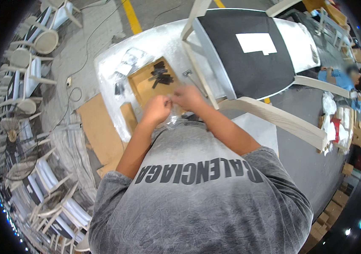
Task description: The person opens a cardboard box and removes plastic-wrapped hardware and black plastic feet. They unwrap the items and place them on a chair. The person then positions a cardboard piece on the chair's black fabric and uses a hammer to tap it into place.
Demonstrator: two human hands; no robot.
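Note:
My left hand (158, 109) and my right hand (188, 97) are close together in front of my shirt, both with fingers closed in a pinch. Between and just below them hangs a small clear plastic bag (173, 120), its top at the left fingers. Motion slightly blurs the right hand, and what its fingertips pinch is too small to make out. Just beyond the hands lies a shallow cardboard box (140, 84) holding several black flat pieces (162, 77). To the right, a pale wooden chair (248, 55) lies with its black seat underside and white label facing up.
Plastic film covers the work table (108, 63). Small clear packets (131, 59) and a metal tool (187, 74) lie on it. A chair leg (282, 120) juts near my right forearm. Cardboard sheets (98, 127) and many chairs (40, 76) stand left; another person (337, 78) is far right.

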